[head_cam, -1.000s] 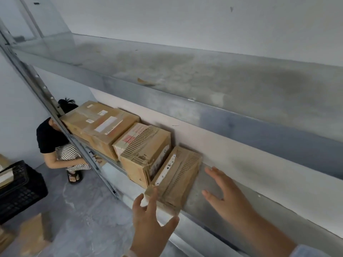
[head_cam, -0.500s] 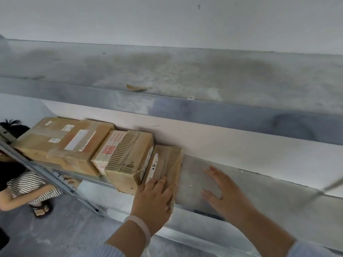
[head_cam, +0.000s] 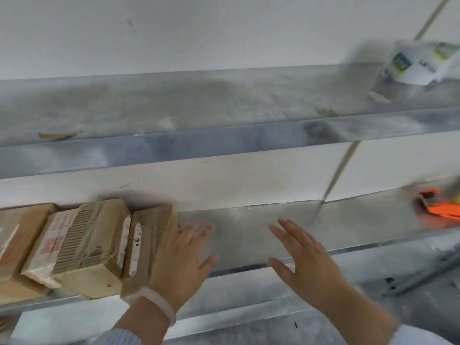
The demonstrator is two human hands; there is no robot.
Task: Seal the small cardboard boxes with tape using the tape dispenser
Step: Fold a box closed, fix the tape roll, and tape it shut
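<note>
Setting: grey metal shelving is running along a white wall (head_cam: 224, 33), and I am facing the lower shelf (head_cam: 244, 235) with both arms reaching in.
Sleeves: pale cuffs are showing at the bottom edge on both arms, and a light wristband (head_cam: 163, 308) is sitting on my left wrist.
Left hand: my left hand (head_cam: 179, 265) is lying flat with fingers straight and spread, gripping nothing; its palm is resting against the right side of the narrow box (head_cam: 146, 242).
Right hand: my right hand (head_cam: 308, 262) is hovering over a bare stretch of the lower shelf, fingers straight and apart, holding nothing; whether it is touching the metal I cannot tell.
Gap: a strip of bare shelf is showing between my two hands.
Boxes: the narrow box is standing on edge at the right end of a row, pressing against a squarer box (head_cam: 82, 245); a bigger box (head_cam: 12, 245) is sitting just beside that one, cut off by the left edge.
Far right: an orange object (head_cam: 440, 207) is lying on the same shelf, well apart from my hands, too blurred for me to name.
Upper shelf: the upper shelf (head_cam: 211, 105) is carrying a brown paper scrap (head_cam: 58, 134) at the left and a blurred white packet (head_cam: 420, 63) at the far right.
</note>
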